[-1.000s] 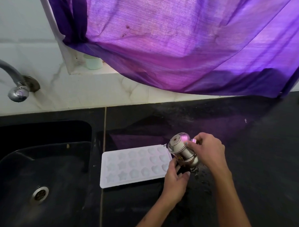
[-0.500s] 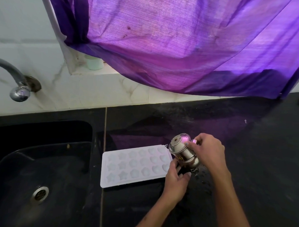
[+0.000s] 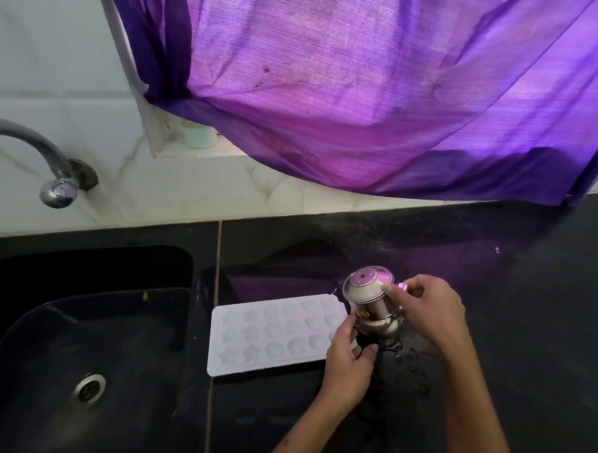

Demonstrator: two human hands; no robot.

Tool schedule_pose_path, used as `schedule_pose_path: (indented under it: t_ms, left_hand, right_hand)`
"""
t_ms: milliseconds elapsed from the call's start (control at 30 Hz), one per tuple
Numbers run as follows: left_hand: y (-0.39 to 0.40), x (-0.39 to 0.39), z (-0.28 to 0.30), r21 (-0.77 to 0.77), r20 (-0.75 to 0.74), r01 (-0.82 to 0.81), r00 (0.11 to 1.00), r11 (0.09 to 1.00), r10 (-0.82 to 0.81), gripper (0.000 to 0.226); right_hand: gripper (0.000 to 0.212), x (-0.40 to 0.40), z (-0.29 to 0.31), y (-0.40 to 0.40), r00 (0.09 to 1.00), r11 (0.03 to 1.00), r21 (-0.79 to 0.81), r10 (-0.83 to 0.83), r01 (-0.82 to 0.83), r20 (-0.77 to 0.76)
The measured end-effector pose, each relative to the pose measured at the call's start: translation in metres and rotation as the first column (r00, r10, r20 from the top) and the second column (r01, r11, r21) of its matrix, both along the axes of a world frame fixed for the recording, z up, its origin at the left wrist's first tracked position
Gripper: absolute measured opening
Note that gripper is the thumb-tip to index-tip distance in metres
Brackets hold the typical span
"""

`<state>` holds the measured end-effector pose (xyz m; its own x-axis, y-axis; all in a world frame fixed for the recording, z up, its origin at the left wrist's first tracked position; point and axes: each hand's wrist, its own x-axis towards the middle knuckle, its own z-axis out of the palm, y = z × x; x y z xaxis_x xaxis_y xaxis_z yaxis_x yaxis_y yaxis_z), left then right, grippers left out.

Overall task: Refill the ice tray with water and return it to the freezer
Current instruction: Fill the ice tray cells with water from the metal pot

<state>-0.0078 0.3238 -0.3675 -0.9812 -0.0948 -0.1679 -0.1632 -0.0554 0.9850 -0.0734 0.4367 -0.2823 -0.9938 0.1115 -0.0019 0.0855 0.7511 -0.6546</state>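
Right now, a white plastic ice tray with star- and shell-shaped cells (image 3: 272,338) is lying flat on the black stone countertop (image 3: 513,304), its left edge sitting just beside the countertop's seam and near the rim of the black sink (image 3: 81,319), its right end reaching under the person's hands. Open counter is stretching away to the right and toward the white marbled wall, while a purple curtain (image 3: 365,92) is hanging low over the back edge. Water drops are glistening on the stone just right of the tray. The right hand (image 3: 427,310) is gripping a shiny steel pot with a narrow neck (image 3: 373,305), fingers curled round its body, tilting it on its side with its base turned toward the camera, above the tray's right end. The left hand (image 3: 348,362) is reaching up from below, thumb and fingers pinching at the pot's lower rim. A chrome tap (image 3: 53,171) is arching over the sink at left.
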Motion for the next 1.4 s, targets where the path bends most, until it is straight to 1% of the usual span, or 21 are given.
schedule_pose_path:
  t_ms: [133,233,433,800,1167,1400]
  left_hand:
    - [-0.005,0.005,0.003,-0.027,-0.064,-0.023,0.998,0.999,0.022,0.054]
    - [-0.007,0.007,0.002,-0.016,-0.080,-0.030,0.996,0.999,0.029,0.054]
    - [-0.013,0.013,0.004,0.006,-0.064,-0.017,0.998,1.000,0.017,0.057]
    - [-0.017,0.014,0.003,0.042,-0.058,0.008,0.998,0.999,-0.005,0.055]
    - [-0.017,0.013,0.003,0.041,-0.055,0.006,0.998,0.999,-0.004,0.054]
    - [-0.016,0.014,0.001,0.032,-0.060,0.007,0.998,0.999,-0.005,0.054]
  right_hand:
    - [0.025,0.003,0.005,-0.002,1.000,0.999,-0.030,0.019,-0.019,-0.021]
    - [0.022,0.004,0.007,-0.010,0.998,0.999,-0.023,0.046,-0.047,-0.042]
    - [0.022,0.007,0.009,-0.030,0.995,0.997,0.053,0.059,-0.055,-0.084]
    - [0.023,0.008,0.011,-0.046,0.995,0.984,0.169,0.066,-0.053,-0.071]
    - [0.024,0.010,0.014,-0.052,0.997,0.974,0.225,0.053,-0.038,-0.062]
    - [0.026,0.012,0.012,-0.050,0.997,0.976,0.216,0.048,-0.036,-0.052]
